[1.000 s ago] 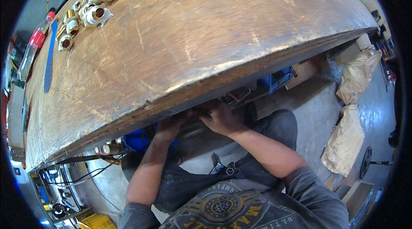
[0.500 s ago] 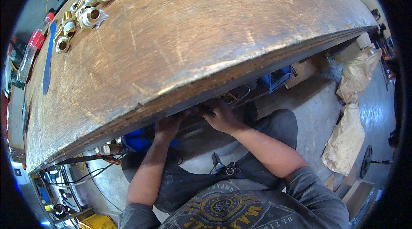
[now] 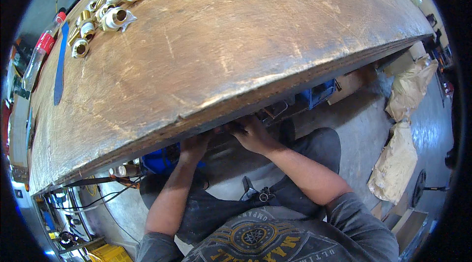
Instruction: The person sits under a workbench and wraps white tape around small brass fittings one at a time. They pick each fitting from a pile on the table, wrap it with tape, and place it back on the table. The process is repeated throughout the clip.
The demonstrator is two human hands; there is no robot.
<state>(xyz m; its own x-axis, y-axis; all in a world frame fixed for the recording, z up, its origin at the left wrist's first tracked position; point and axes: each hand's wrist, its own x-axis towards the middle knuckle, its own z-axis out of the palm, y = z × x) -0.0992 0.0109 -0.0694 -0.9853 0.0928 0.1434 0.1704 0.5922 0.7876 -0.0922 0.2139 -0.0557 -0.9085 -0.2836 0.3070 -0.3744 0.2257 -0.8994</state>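
Note:
Both of my hands are at the underside of the near edge of a worn wooden table [image 3: 236,41]. My left hand [image 3: 195,146] is partly covered by that edge, and its fingertips are out of sight. Close beside it, my right hand [image 3: 251,135] has its fingers curled inward in the shadow; what they hold, if anything, cannot be made out. On the tabletop at the far left lie several brass threaded fittings [image 3: 116,18], some wrapped in white tape. Next to them is a long, flat blue strip [image 3: 60,65].
A clear plastic bottle with a red label [image 3: 45,42] lies along the table's left edge. Under the table are a blue bin [image 3: 317,94] and another blue container [image 3: 156,161]. Crumpled brown paper [image 3: 396,163] lies on the floor at right. Cables [image 3: 101,202] hang at lower left.
The view has shifted slightly, so the tabletop things appear a little further right. Both hands stay under the table edge, with the right hand's fingers slightly shifted.

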